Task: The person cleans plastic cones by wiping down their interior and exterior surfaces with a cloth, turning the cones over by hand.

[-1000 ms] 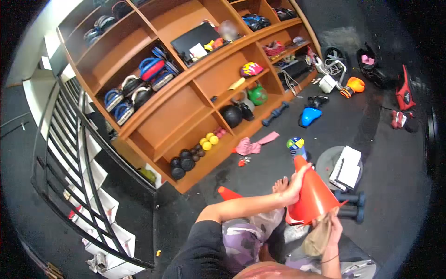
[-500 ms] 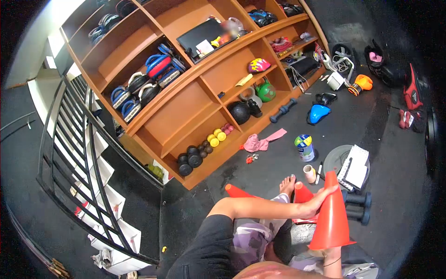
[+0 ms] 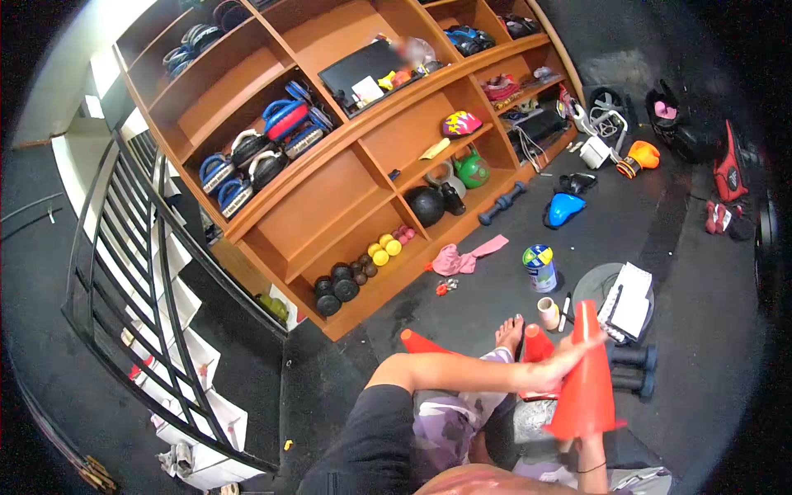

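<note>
One head-worn view looks forward and steeply down, fairly close, its rim perhaps distorted.

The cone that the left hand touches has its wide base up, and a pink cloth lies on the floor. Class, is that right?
Not quite: in the head view, the cone has its wide base down. The left hand does touch it, and the pink cloth lies on the floor.

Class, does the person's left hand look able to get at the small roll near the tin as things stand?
Probably yes: the roll stands just beyond the left hand, with its top uncovered. The hand lies against an orange cone, though, so it would likely have to leave that first.
</note>
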Motion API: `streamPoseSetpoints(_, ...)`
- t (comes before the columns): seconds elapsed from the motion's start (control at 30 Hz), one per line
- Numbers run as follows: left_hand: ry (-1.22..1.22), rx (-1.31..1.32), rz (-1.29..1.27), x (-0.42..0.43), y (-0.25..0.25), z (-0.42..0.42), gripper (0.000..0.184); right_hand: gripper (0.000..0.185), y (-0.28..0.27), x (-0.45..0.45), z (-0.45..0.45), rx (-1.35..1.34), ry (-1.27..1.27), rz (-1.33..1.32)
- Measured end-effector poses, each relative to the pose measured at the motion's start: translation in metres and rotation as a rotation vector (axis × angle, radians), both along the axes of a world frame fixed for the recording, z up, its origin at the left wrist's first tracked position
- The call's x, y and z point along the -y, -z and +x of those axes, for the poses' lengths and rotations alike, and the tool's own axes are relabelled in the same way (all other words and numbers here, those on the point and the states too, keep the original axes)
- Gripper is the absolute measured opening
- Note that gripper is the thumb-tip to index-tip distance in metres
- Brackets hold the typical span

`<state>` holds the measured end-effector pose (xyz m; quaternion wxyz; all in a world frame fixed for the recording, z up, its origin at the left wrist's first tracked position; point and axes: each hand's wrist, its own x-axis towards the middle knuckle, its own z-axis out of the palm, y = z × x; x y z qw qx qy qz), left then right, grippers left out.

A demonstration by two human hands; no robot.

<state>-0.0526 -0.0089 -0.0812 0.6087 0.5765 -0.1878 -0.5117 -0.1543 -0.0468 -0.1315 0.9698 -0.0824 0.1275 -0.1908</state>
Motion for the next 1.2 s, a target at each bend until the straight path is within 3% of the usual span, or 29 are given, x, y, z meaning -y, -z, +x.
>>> streamPoseSetpoints(0.07, -0.148, -0.073, -0.058, 0.002, -0.014, 0.010, 0.053, 0.036, 0.051, -0.008, -0.038, -0.033, 0.004, -0.001)
streamPoseSetpoints(0.1, -0.059, -0.066, -0.126, 0.002, -0.015, 0.029, 0.053, 0.036, 0.054, -0.006, -0.041, -0.040, 0.005, -0.006)
streamPoseSetpoints(0.17, -0.184, -0.258, -0.160, 0.001, -0.018, 0.054, 0.061, 0.039, 0.017, -0.005, -0.046, -0.004, 0.079, 0.049)
streamPoseSetpoints(0.27, -0.322, -0.012, 0.062, -0.016, -0.043, 0.030, 0.067, 0.045, 0.024, 0.006, -0.045, 0.138, 0.087, -0.021)
streamPoseSetpoints(0.3, -0.167, -0.281, -0.063, -0.013, -0.002, 0.040, 0.070, 0.047, 0.035, 0.010, -0.044, 0.198, 0.078, -0.072)
streamPoseSetpoints(0.33, -0.069, -0.350, -0.068, -0.013, 0.007, 0.032, 0.072, 0.044, 0.024, 0.007, -0.046, 0.022, 0.058, 0.115)
streamPoseSetpoints(0.37, 0.033, -0.421, -0.074, -0.013, 0.011, 0.023, 0.073, 0.044, 0.022, 0.003, -0.045, 0.043, 0.076, 0.137)
streamPoseSetpoints(0.43, 0.011, -0.450, -0.021, -0.015, 0.017, 0.008, 0.067, 0.045, 0.029, -0.006, -0.043, 0.081, 0.121, 0.179)
streamPoseSetpoints(0.47, -0.001, -0.465, 0.005, -0.016, 0.019, 0.003, 0.063, 0.054, 0.049, -0.004, -0.044, 0.269, 0.052, 0.056)
streamPoseSetpoints(0.57, 0.060, -0.319, -0.038, -0.018, 0.024, -0.007, 0.072, 0.053, 0.079, -0.009, -0.054, 0.138, 0.141, -0.163)
streamPoseSetpoints(0.6, 0.029, -0.026, -0.007, -0.016, 0.027, -0.019, 0.070, 0.053, 0.084, -0.008, -0.055, 0.137, 0.142, -0.164)
streamPoseSetpoints(0.7, 0.122, 0.078, -0.013, -0.011, 0.033, -0.013, 0.072, 0.053, 0.085, -0.010, -0.056, 0.086, 0.162, -0.235)
streamPoseSetpoints(0.73, 0.014, 0.102, 0.230, -0.010, 0.034, -0.013, 0.072, 0.053, 0.085, -0.012, -0.057, 0.068, 0.166, -0.256)
streamPoseSetpoints(0.83, 0.095, 0.001, 0.232, -0.008, 0.022, -0.019, 0.076, 0.052, 0.082, -0.010, -0.058, 0.022, 0.190, -0.336)
streamPoseSetpoints(0.87, 0.138, 0.112, 0.116, -0.005, 0.030, -0.022, 0.087, 0.052, 0.080, -0.008, -0.057, 0.010, 0.201, -0.365)
streamPoseSetpoints(1.03, 0.175, 0.084, 0.014, -0.010, -0.006, -0.021, 0.065, 0.052, 0.076, -0.006, -0.068, -0.088, 0.238, -0.496)
streamPoseSetpoints(1.1, 0.165, 0.035, -0.147, -0.007, -0.015, -0.019, 0.058, 0.052, 0.072, -0.003, -0.066, -0.114, 0.254, -0.551)
streamPoseSetpoints(1.2, 0.127, -0.055, -0.167, 0.000, -0.029, 0.002, 0.055, 0.051, 0.063, 0.002, -0.063, -0.149, 0.269, -0.636)
